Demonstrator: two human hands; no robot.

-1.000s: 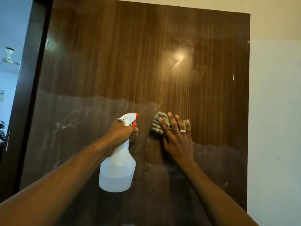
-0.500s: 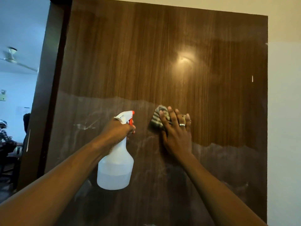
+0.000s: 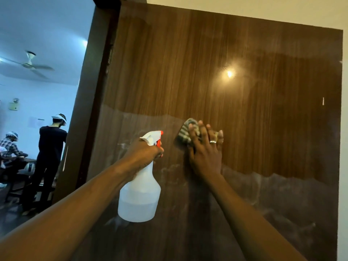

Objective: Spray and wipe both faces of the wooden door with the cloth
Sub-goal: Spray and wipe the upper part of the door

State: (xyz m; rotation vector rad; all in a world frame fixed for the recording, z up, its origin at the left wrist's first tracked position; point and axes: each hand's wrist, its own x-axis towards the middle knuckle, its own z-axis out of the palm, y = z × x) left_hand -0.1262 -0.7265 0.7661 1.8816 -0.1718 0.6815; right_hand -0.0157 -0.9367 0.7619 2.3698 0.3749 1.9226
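1. Currently, I read the left hand as curled tight around the neck of the spray bottle. The orange trigger shows just beside its fingers.
2. The spray bottle is translucent white and partly filled with clear liquid. It hangs upright just in front of the wooden door, nearer the door's left edge than its right.
3. The right hand lies flat with fingers extended, pressing the cloth against the door face. I note a ring on one finger.
4. The cloth is striped and bunched. It protrudes above and left of the fingertips, roughly midway between the door's left and right edges.
5. The upper door face is glossy, with a bright light reflection. The lower area is hazy with whitish streaks.
6. Past the door's left edge I see a ceiling fan and a standing person in dark clothing.
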